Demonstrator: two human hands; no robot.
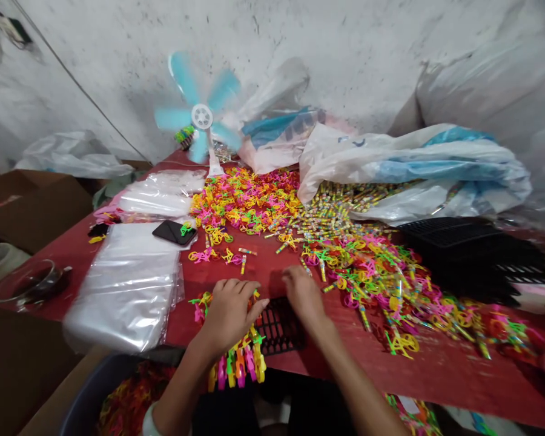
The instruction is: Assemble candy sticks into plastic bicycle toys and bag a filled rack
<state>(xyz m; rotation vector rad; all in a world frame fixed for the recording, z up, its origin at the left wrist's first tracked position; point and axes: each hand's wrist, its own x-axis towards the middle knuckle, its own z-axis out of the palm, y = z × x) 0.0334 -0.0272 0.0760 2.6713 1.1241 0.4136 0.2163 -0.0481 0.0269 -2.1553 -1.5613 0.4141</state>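
My left hand lies over a row of bright plastic toy pieces, its thumb apart from the fingers. These pink, green, orange and yellow pieces line up side by side and jut past the table's front edge. They sit at the left part of a black slotted plastic tray, whose right part shows bare slots. My right hand is just above the tray's right side, fingers curled together; whatever they pinch is hidden. Beyond the hands lie small printed tubes and loose colourful plastic pieces.
A fan spins at the back. Clear plastic bags and a phone lie left. Mixed toy pieces and stacked black trays spread rightward; a white sack spills tubes. A tub stands below left.
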